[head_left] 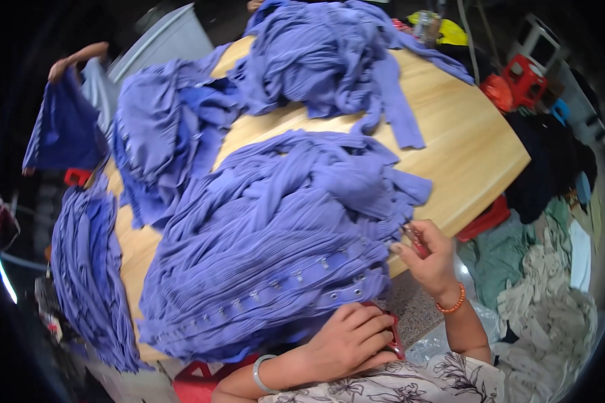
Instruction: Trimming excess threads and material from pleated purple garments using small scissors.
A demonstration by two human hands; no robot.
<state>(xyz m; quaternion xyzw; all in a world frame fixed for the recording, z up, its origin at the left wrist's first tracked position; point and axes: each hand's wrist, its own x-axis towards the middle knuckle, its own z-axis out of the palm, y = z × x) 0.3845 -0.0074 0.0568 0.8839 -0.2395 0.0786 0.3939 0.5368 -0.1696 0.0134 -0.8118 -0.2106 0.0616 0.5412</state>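
- Pale wood counter [470, 127] beneath the near heap [275, 201] of blue-purple ribbed garments, with bare wood to right of and behind that heap.
- Three more blue-purple heaps around the near heap: one side heap [87, 275] to its left, one middle heap [158, 121] behind and left, one far heap [309, 54] directly behind. Cannot tell how many garments in each.
- One row of small metal fasteners [275, 285] along the near heap's front; too blurred for an exact count.
- One right hand [430, 258] at the near heap's right edge, fingers closed around one small red-handled tool [418, 240]. Cannot tell whether tip and cloth are touching.
- One left hand [356, 336] just in front of the near heap, palm down, fingers loosely bent, over one red object [395, 329]. Cannot tell whether gripping it.
- One beaded bracelet [452, 305] on the right wrist, one pale bangle [259, 376] on the left, both in front of the near heap.
- Well behind and left of the near heap, one co-worker's hand [59, 70] with one raised blue-purple garment [67, 127].
- Right of the near heap, beyond the counter: one green cloth pile [507, 252], one cream cloth pile [544, 295].
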